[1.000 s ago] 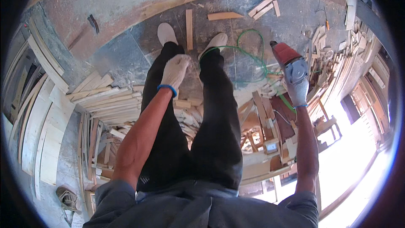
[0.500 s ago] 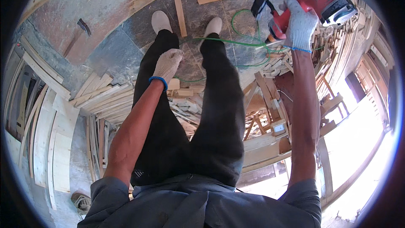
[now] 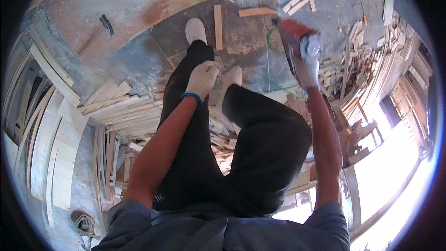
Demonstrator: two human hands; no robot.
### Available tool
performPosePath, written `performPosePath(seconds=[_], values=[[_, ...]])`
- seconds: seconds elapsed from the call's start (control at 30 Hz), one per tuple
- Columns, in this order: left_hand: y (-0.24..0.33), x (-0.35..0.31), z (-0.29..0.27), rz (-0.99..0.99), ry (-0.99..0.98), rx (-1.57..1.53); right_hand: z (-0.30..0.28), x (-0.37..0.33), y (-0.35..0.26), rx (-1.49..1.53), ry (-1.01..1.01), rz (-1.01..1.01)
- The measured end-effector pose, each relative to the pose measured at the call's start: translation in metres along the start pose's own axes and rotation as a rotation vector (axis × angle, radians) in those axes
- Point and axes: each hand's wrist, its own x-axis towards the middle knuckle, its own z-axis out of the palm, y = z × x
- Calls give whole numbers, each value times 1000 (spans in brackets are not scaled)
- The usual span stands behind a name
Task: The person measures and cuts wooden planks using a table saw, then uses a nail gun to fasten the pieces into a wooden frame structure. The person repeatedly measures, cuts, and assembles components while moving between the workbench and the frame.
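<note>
My right hand [image 3: 307, 72], in a white knit glove with a blue cuff, grips a red nail gun [image 3: 294, 35]. Motion blurs the tool, and its silver cap shows just beyond my fingers. A green air hose [image 3: 272, 42] loops on the floor beside it. My left hand [image 3: 203, 80], gloved the same way, is closed in front of my left leg. Whatever it may hold is hidden inside the fingers. On the reddish-grey panel at far left lies a hammer [image 3: 106, 24], its dark head toward the far side.
Loose wood strips [image 3: 218, 27] lie on the dark floor near my feet. Heaps of wood offcuts [image 3: 357, 72] spread along the right. Stacked boards [image 3: 123, 111] and leaning planks [image 3: 55, 158] stand at left. A shoe [image 3: 85, 222] shows at lower left.
The nail gun and my right hand have swung left and nearer, and the tool has turned. My right knee now bends outward. My left hand has shifted slightly right, still closed.
</note>
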Motion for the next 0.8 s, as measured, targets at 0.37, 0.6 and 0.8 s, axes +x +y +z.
performPosePath(seconds=[0.37,0.6,0.8], values=[[54,40,5,-27,45,22,-31,-61,119,-343,-545,356],[120,166,-44,225,125,1068,20,59,167,-106,-362,375],[172,288,-81,343,301,1251,39,142,222,32,-143,271]])
